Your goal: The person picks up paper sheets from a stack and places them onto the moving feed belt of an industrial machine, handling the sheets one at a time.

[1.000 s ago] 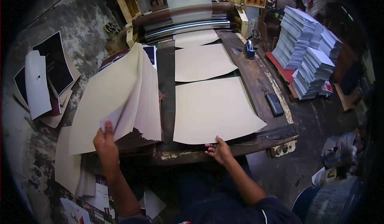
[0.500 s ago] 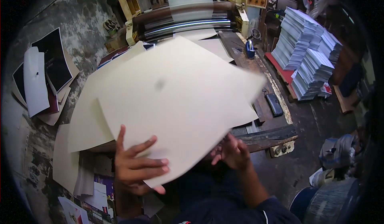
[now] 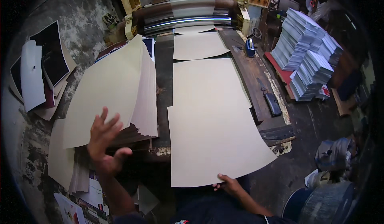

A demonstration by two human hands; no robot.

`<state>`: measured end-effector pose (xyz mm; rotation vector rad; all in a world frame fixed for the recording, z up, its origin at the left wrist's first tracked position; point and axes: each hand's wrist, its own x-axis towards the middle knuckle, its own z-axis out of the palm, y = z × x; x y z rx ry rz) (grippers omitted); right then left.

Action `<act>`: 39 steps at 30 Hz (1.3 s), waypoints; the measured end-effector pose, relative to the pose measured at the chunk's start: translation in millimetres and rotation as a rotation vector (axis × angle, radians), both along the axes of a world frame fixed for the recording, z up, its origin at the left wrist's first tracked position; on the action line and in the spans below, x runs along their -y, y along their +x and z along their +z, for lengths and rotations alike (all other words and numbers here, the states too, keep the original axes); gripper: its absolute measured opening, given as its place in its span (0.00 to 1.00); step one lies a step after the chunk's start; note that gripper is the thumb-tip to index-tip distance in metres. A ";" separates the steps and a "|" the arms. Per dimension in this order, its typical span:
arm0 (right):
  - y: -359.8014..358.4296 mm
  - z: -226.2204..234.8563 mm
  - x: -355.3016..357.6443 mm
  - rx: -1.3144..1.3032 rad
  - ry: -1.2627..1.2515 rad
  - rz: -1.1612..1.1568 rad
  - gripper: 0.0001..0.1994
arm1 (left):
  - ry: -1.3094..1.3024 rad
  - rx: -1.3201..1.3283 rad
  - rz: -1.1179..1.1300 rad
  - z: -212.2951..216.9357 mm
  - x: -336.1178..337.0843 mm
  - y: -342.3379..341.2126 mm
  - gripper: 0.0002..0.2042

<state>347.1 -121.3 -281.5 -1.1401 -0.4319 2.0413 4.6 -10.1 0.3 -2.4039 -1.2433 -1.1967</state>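
At the near edge of the dark workbench:
Large beige card sheet: lies flat, long axis pointing away toward the roller machine.
Right hand: pinches its near edge.
Left hand: spread, released, beside the beige stack.

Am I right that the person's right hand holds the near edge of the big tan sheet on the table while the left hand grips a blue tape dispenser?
Not quite. In the head view the left hand is open, fingers spread, at the near edge of the stack of tan sheets; the blue tape dispenser sits untouched far up the table. The right hand does hold the big tan sheet by its near edge.
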 end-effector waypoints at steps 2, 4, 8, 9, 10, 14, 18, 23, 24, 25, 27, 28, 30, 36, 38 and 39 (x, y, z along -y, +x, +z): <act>-3.1 -5.7 16.0 -0.014 -0.051 0.024 0.19 | -0.122 0.089 0.079 4.2 -7.4 -4.8 0.33; -6.8 -14.6 28.0 0.011 0.014 0.078 0.19 | -0.236 0.127 0.077 5.5 -10.6 -14.4 0.32; -11.5 -12.5 34.3 0.018 0.071 0.088 0.20 | -0.467 0.333 0.066 -6.6 -15.1 -22.1 0.25; -12.7 -7.2 33.5 0.020 0.068 0.086 0.20 | -0.507 0.396 0.084 -10.0 -17.3 -23.5 0.23; -14.1 -0.2 30.6 0.020 0.065 0.063 0.21 | -0.510 0.397 0.084 -11.3 -18.0 -23.3 0.23; -16.4 6.1 16.5 -0.037 0.013 -0.027 0.21 | -0.505 0.441 0.125 -10.0 -18.7 -22.2 0.20; -15.1 -1.6 -6.2 -0.110 -0.009 -0.133 0.21 | -0.608 0.552 0.264 -17.1 -21.4 -34.0 0.21; -16.9 7.2 -39.4 -0.058 0.015 -0.142 0.23 | -0.536 0.537 0.341 -23.9 -18.5 -27.2 0.22; -17.9 6.8 -45.5 -0.081 0.022 -0.156 0.24 | -0.521 0.539 0.362 -24.0 -18.0 -25.4 0.22; -18.8 4.5 -50.3 -0.104 0.028 -0.170 0.24 | -0.516 0.537 0.361 -24.0 -17.5 -23.0 0.22; -21.6 -4.7 -61.2 -0.134 0.056 -0.191 0.25 | -0.493 0.545 0.385 -23.6 -16.7 -17.6 0.23; -23.4 -6.3 -67.2 -0.126 0.056 -0.215 0.25 | -0.488 0.542 0.383 -22.9 -15.8 -14.7 0.23; -27.6 -8.1 -79.0 -0.124 0.061 -0.237 0.25 | -0.463 0.478 0.454 -21.1 -12.4 -9.3 0.22; -35.9 -18.2 -107.3 -0.142 0.109 -0.334 0.22 | -0.321 0.381 0.581 -30.7 -9.2 8.4 0.20; -33.2 -27.3 -112.1 -0.146 0.118 -0.350 0.21 | -0.313 0.394 0.614 -27.8 -10.6 15.1 0.20; -35.0 -25.9 -112.8 -0.155 0.119 -0.358 0.20 | -0.342 0.382 0.645 -24.6 -10.6 15.8 0.20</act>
